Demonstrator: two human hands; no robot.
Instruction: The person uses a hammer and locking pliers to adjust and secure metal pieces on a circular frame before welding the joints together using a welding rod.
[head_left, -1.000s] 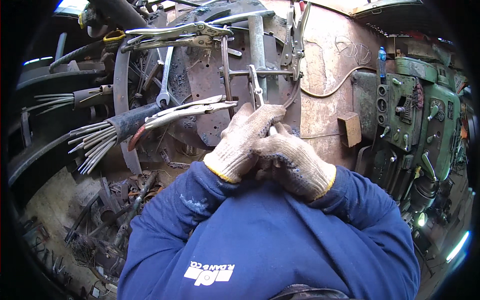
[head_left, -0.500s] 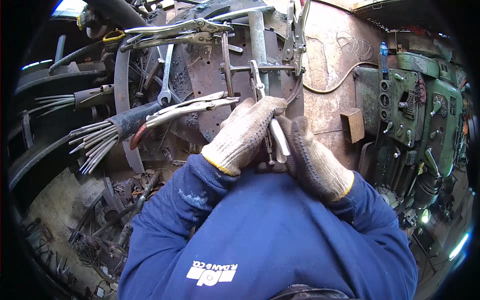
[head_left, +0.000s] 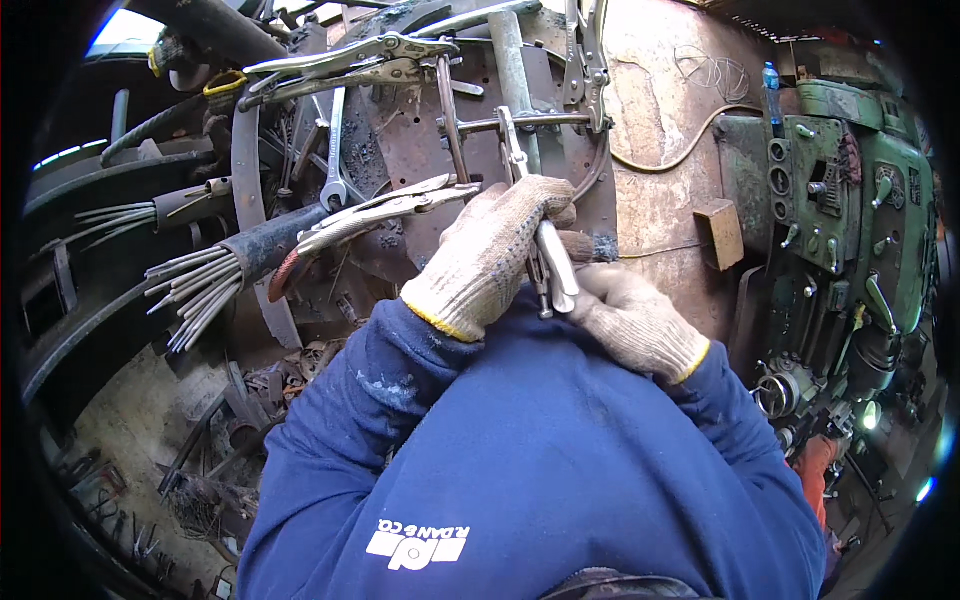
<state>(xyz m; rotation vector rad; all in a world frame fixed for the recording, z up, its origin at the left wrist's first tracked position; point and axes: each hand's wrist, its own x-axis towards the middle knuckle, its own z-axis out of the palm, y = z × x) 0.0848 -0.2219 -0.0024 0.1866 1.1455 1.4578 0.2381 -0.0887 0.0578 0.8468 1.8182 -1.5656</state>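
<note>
Cluttered metal workshop, green machine (head_left: 850, 190) beyond right edge of rusty desk (head_left: 650, 140). Locking pliers (head_left: 555, 262) at desk's near edge, front end at thin crossbar (head_left: 550, 119), handles toward chest. Gloved left hand (head_left: 488, 245) wrapped around pliers' middle. Gloved right hand (head_left: 642, 318) beside handle ends, fingers bent; can't make out whether gripping. Second locking pliers (head_left: 415, 203) just left; dark tube (head_left: 275, 240) of rods (head_left: 195, 290) near left edge.

- From here I see the left hand (head_left: 480, 255) gripping locking pliers (head_left: 550, 245) by the near edge of the counter (head_left: 655, 215).
- The right hand (head_left: 640, 318) is just beside them.
</note>
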